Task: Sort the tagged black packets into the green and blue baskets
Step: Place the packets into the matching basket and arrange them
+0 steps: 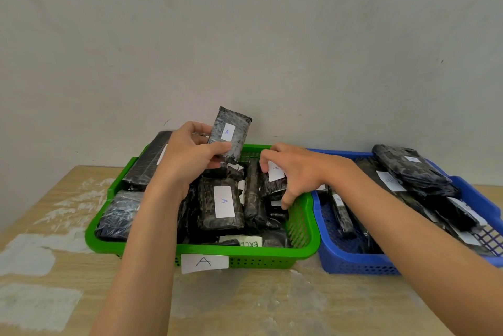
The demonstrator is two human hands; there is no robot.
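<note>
Below a grey wall [245, 36], your patchy wooden table [245, 305] bears a green plastic basket [253, 250] beside a blue plastic basket [353, 263]. Your left hand [187, 157] grips an A-tagged black packet [231, 131] over the green basket's far rim; your right hand [296, 172] curls onto packets [206, 207] inside, grip unclear.

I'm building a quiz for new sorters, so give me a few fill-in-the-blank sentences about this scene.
1. The left hand holds up a packet whose tag reads ___.
2. The right hand reaches into the ___ basket.
3. The blue basket stands to the ___ of the green basket.

Missing words: A; green; right.
</note>
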